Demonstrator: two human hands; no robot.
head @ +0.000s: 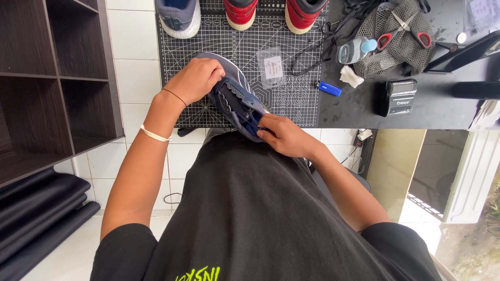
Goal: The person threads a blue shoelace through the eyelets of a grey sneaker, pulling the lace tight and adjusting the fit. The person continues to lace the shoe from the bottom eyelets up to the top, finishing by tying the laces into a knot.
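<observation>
Navy sneaker (234,96) lies at the near edge of the black cutting mat (291,99), partly against the person's black shirt. Left hand (195,80) is closed around its upper part, fingers curled over the collar. Right hand (284,136) pinches the dark lace (253,124) near the tongue. Behind them I see a small plastic bag (272,66), a blue lighter (329,89) and red-handled scissors (403,30) on a mesh pouch.

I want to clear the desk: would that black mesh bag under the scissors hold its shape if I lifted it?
Probably not: the mesh bag lies crumpled, so it likely flops. The scissors resting on it might slide off. It looks light.
</observation>
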